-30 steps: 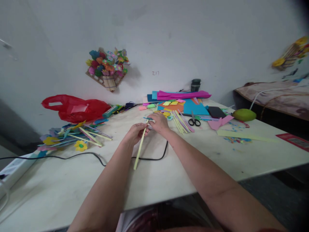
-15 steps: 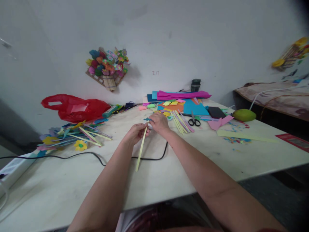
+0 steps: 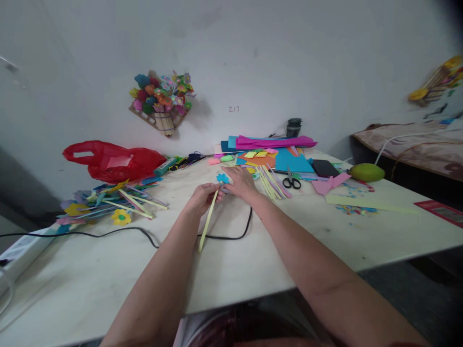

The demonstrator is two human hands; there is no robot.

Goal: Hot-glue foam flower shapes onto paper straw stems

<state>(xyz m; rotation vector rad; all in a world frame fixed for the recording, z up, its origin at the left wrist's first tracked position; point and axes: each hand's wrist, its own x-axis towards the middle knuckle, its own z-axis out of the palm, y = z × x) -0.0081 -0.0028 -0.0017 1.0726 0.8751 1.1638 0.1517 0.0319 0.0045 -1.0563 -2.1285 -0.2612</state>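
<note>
My left hand [image 3: 205, 196] pinches the upper end of a pale yellow paper strip [image 3: 208, 224], which slants down toward the table's front edge. Just above my left fingertips a small blue paper flower [image 3: 222, 179] faces up. My right hand [image 3: 239, 183] is at the flower's right side, its fingers closed around the flower's edge and the strip's top. Something small and pale shows between the two hands, too small to name.
Scissors [image 3: 291, 181] and paper strips [image 3: 269, 183] lie right of my hands. Coloured sheets [image 3: 293, 160] and a phone [image 3: 324, 168] are behind. Paper flowers [image 3: 121, 217] and a red bag [image 3: 126, 164] are left. A black cable [image 3: 231, 238] crosses the table.
The blue flower has tilted so its face shows, where only its edge showed before. My right hand has shifted slightly right, and the strip's lower end has swung a little left.
</note>
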